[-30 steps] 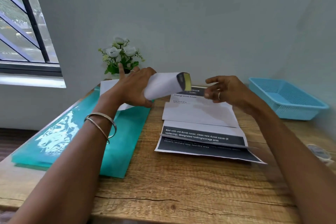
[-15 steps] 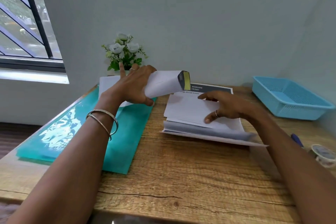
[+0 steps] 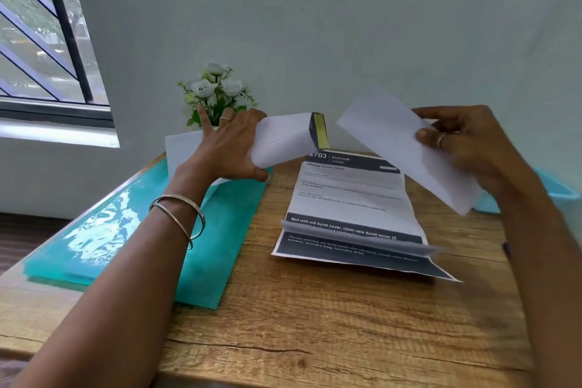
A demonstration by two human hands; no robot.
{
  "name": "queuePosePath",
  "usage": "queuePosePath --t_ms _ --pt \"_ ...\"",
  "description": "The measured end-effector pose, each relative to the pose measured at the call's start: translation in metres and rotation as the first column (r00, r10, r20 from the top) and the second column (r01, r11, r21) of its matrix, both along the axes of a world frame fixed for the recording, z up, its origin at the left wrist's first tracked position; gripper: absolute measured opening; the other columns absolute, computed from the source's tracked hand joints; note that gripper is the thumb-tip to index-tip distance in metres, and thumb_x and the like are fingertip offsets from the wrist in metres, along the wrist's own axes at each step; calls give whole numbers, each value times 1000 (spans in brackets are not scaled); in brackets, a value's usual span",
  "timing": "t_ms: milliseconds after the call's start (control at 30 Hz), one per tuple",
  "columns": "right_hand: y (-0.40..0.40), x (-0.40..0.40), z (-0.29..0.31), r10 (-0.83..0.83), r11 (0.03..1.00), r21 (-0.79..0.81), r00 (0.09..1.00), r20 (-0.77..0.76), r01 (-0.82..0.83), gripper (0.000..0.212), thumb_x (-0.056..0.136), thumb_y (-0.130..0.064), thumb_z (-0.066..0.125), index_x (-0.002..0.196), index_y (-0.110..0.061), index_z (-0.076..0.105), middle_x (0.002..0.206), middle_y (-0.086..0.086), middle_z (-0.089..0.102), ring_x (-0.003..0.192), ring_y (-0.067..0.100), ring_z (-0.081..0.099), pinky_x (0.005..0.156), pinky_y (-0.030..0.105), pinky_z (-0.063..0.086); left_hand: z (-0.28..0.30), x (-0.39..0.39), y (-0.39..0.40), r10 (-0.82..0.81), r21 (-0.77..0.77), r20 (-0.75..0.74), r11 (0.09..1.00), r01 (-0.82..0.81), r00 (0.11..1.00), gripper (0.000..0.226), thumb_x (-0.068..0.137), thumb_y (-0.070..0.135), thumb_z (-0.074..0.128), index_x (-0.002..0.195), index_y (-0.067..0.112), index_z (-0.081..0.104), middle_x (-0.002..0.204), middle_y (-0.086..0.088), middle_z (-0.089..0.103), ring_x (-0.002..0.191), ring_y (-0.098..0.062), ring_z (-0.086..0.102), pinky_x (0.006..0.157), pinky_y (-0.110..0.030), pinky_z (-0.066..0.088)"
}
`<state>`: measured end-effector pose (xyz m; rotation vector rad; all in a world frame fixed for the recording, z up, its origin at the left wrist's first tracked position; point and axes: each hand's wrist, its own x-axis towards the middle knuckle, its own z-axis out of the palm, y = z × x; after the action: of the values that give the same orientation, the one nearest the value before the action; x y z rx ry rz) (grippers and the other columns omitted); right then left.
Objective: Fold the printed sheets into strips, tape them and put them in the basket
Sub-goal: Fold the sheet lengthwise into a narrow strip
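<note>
Our left hand [image 3: 233, 148] clasps a folded bundle [image 3: 285, 138] above the desk [image 3: 315, 324]; our right hand [image 3: 463, 142] pinches another strip [image 3: 406, 151], probably untaped. We should keep its creases pressed flat before taping. The basket [image 3: 563, 192] sits just behind.

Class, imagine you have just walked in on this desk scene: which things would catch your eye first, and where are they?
Two raised hands: the left hand grips a folded bundle at centre, the right hand holds a folded white sheet aloft at right. Below them a printed sheet lies on the wooden table, beside a teal folder.
</note>
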<state>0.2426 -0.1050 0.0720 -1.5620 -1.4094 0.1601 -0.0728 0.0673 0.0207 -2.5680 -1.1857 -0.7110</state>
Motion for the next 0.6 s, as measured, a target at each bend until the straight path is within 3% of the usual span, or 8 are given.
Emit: queuePosePath --t_ms 133,233,433,600 --pt "8 -19 -9 94 995 -38 994 -54 -96 37 85 -7 69 116 -25 68 93 1 73 77 14 62 80 30 50 1 5 -2 6 60 -16 998 -5 1000 106 51 69 64 137 19 27 129 -8 46 129 -33 33 106 -71 -8" --pt "7 -21 -7 101 991 -81 992 -80 -107 37 85 -6 68 118 -23 67 91 -12 72 74 6 65 76 20 53 1 8 -3 22 104 -46 994 -17 999 105 52 70 62 137 19 28 129 -7 47 129 -33 34 105 -73 -7" --pt "1 -18 -9 173 954 -226 977 -122 -197 32 83 -7 70 110 -24 72 99 1 75 86 19 70 86 35 56 1 12 -6 52 260 -111 965 -21 992 102 52 71 59 134 18 33 121 -10 51 122 -36 41 102 -77 -2" --pt "4 -19 -13 122 965 -236 992 8 -117 26 84 -14 71 105 -29 73 92 -4 75 86 16 69 87 34 54 -1 20 -11 33 298 -180 954 23 983 102 52 69 62 136 18 34 116 -10 49 119 -34 41 100 -79 0"
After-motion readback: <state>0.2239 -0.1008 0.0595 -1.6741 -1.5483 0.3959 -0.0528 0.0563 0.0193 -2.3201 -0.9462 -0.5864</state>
